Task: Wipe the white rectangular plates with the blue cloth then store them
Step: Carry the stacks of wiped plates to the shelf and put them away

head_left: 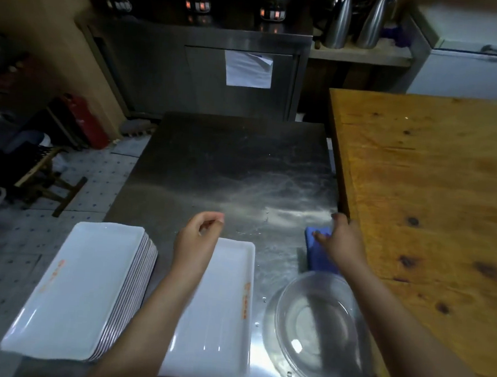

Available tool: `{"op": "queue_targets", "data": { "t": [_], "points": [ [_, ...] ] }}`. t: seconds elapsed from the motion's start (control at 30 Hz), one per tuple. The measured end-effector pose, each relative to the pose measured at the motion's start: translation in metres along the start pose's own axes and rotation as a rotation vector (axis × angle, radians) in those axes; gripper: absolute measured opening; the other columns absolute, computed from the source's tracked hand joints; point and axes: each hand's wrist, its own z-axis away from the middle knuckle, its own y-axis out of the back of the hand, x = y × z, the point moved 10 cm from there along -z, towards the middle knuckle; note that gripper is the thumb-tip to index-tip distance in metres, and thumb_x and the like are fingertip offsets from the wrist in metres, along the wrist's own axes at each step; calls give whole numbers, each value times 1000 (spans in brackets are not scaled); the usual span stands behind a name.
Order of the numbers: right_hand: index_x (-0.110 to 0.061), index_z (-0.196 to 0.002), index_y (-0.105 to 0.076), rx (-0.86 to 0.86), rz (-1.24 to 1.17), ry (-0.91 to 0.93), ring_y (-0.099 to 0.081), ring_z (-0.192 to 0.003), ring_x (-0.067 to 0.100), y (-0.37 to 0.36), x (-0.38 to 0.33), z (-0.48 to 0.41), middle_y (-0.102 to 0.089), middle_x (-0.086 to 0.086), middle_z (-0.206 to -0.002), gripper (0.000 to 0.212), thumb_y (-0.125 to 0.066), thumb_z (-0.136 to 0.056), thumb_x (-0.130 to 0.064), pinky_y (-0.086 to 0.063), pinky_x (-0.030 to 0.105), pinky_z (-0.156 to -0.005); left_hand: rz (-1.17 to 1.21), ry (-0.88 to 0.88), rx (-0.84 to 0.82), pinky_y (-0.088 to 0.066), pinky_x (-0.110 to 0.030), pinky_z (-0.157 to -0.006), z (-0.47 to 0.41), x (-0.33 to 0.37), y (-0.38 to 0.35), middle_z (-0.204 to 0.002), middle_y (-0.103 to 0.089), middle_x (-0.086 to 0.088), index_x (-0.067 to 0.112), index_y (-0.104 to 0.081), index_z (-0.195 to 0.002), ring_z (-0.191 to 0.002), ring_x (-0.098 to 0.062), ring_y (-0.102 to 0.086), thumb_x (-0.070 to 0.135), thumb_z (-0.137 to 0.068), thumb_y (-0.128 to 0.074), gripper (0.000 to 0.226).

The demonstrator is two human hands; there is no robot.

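Nearest you, the single white plate (225,320) lies flat at the near edge of the steel tabletop (228,163), long side running away from you, with your left forearm passing over it. It looks stiff, glazed and breakable. Water beads on the steel around it, so expect it to be slick. Take it by the raised rim on a long side, thumb inside the lip, and do not pinch a corner.

Your left hand (199,233) hovers over the far end of that plate, fingers loosely curled and holding nothing. The stack of plates (85,279) sits just beside it on the left. The full stack will be heavy, so lift the plates one at a time.

The blue cloth (320,258) lies folded to the right, beyond the glass bowl (319,327) and just beside the wooden table (434,188). Your right hand (342,240) rests on its far end, thumb laid across the top and fingers stretched past it towards the wood. It is not yet bunched in a grip, as far as can be seen. The cloth is soft, limp and probably damp, so gather it into the palm to make a pad. To reach the single plate, bring it leftwards, clear of the bowl, which looks light and easily knocked.
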Motion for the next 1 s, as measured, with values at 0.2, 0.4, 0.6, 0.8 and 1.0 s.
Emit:
{"op": "queue_targets", "data": {
  "t": [0.2, 0.4, 0.6, 0.8, 1.0],
  "points": [
    [-10, -140, -37, -113, -464, -8, -49, -121, 28, 2, -68, 43, -44, 12, -140, 69, -72, -82, -23, -44, 40, -98, 31, -39, 48, -45, -27, -81, 17, 14, 66, -92, -60, 16, 27, -63, -97, -97, -15, -58, 24, -93, -54, 10],
    [-11, -140, -38, -83, -549, 94, -51, -119, 23, -10, -152, 108, -48, 11, -138, 61, -66, -87, -23, -44, 34, -93, 99, -118, 66, -45, -30, -79, 19, 11, 153, -92, -61, 16, 28, -62, -95, -96, -14, -58, 21, -93, -52, 12],
    [-16, -138, -40, -68, -677, 53, -49, -121, 23, -61, -210, 186, -47, 8, -138, 53, -62, -90, -22, -43, 36, -97, 52, -142, 17, -43, -28, -72, 12, -25, 248, -92, -61, 16, 28, -62, -95, -92, -13, -58, 25, -92, -53, 9],
    [-14, -136, -42, -125, -686, -18, -50, -121, 24, -124, -243, 246, -48, 11, -137, 54, -64, -88, -20, -41, 37, -102, 102, -58, -57, -45, -27, -79, 14, -69, 304, -89, -61, 8, 19, -63, -93, -90, -13, -57, 16, -92, -54, 10],
    [-14, -143, -35, -198, -681, -94, -47, -125, 22, -170, -243, 266, -43, 10, -143, 61, -62, -90, -27, -39, 31, -98, 177, 75, -98, -47, -39, -90, 4, -114, 309, -100, -62, -4, 10, -62, -101, -84, -11, -55, 17, -94, -52, 14]
  ]
}}
